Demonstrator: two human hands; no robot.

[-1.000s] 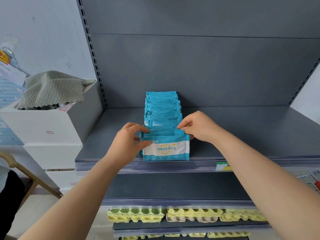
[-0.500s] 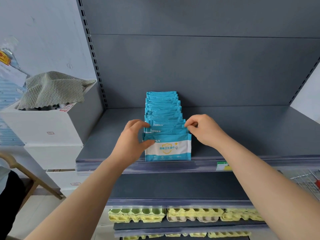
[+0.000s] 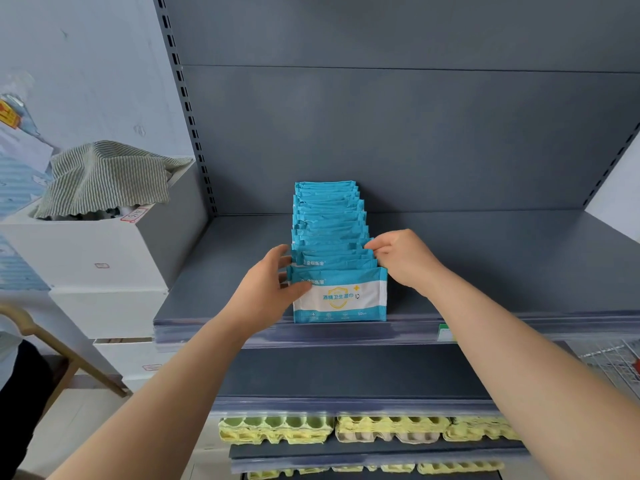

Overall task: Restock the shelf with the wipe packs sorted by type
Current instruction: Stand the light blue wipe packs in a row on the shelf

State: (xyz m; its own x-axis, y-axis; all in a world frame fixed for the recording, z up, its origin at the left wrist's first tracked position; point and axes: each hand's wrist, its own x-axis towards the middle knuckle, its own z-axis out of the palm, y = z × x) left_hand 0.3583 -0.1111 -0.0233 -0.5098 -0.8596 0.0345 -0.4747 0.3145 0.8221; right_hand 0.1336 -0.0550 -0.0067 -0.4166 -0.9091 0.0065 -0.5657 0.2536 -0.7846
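A row of blue-and-white wipe packs (image 3: 330,220) stands upright on the grey shelf (image 3: 485,271), running from the back panel to the front lip. The front pack (image 3: 341,299) faces me with its label showing. My left hand (image 3: 266,289) holds the left edge of the front packs, thumb on the front pack's face. My right hand (image 3: 403,259) pinches the right edges of the packs just behind the front one.
White stacked boxes (image 3: 104,265) with a striped cloth (image 3: 104,176) on top stand left of the shelf unit. Yellow and green egg trays (image 3: 346,429) fill the lower shelf. A wire basket (image 3: 613,358) shows at the right edge, a wooden chair (image 3: 52,348) at the left.
Both hands have slid from the top of the front packs out to their side edges. The front pack now stands straighter at the shelf lip.
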